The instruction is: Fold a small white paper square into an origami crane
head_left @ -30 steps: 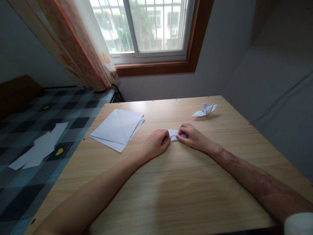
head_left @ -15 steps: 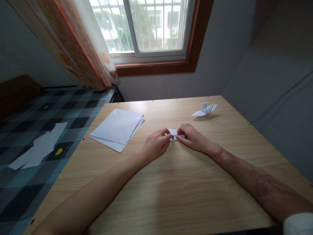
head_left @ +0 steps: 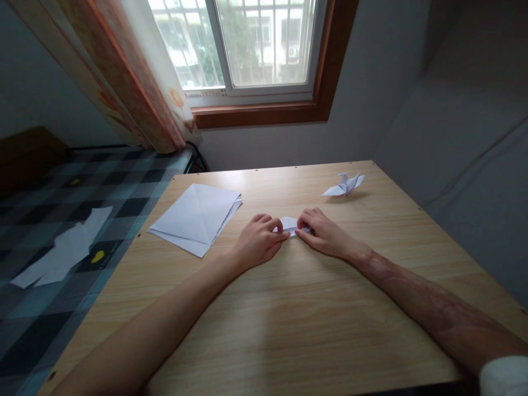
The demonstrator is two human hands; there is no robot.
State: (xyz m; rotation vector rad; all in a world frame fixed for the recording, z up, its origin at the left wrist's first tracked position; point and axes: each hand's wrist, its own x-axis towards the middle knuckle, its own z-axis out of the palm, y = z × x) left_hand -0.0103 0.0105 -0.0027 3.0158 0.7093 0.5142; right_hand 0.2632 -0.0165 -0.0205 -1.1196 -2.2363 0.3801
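Left hand [head_left: 260,240] has shifted slightly left since the last frame, its fingers less curled than a second ago; right hand [head_left: 324,234] about the same. Both nearly closed, thumb and fingertips pinching opposite ends of a small folded white paper piece [head_left: 289,224], on the light wood-grain rectangular surface [head_left: 309,308], nearer the far edge. White folded-paper bird [head_left: 345,186] near far right corner; square white paper sheets [head_left: 196,212] toward far left corner.
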